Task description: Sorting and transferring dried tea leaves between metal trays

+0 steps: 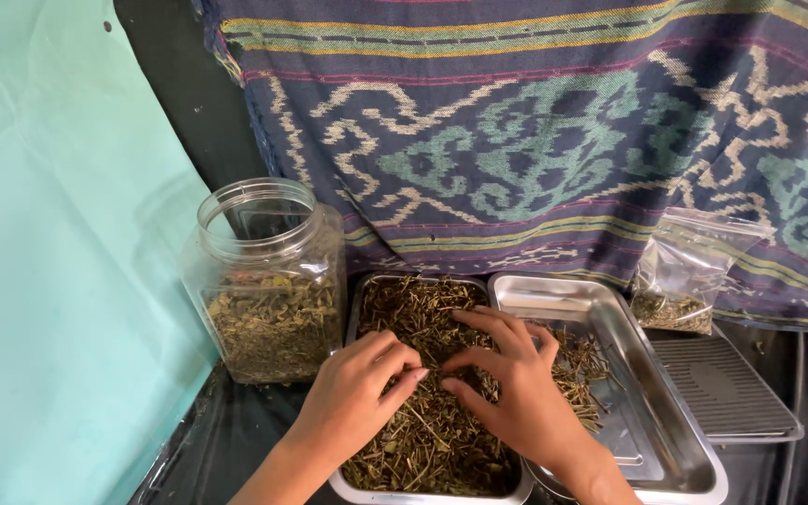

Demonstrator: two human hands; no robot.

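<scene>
Both hands down in metal tray (360, 313) full of dried herb stems (423, 430). Left hand (357, 397) rested on pile, fingers curled together, tips pinching into stems. Right hand (507, 383) just beside it, fingers slightly spread, pressed on heap — thumbs nearly touching. Second steel tray (652, 411) on right, few stems (580, 369) scattered inside. Clear plastic jar (268, 281) at left, partly filled with dried leaves. Small plastic bag (689, 271) far right, leaning on patterned woven cloth (535, 131).

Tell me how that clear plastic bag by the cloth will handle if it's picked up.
The bag probably weighs little: only a thin layer of dried herbs sits at its bottom. Its creased, thin film suggests it would flop and crumple. It leans on the woven cloth, so a nudge could topple it.
</scene>
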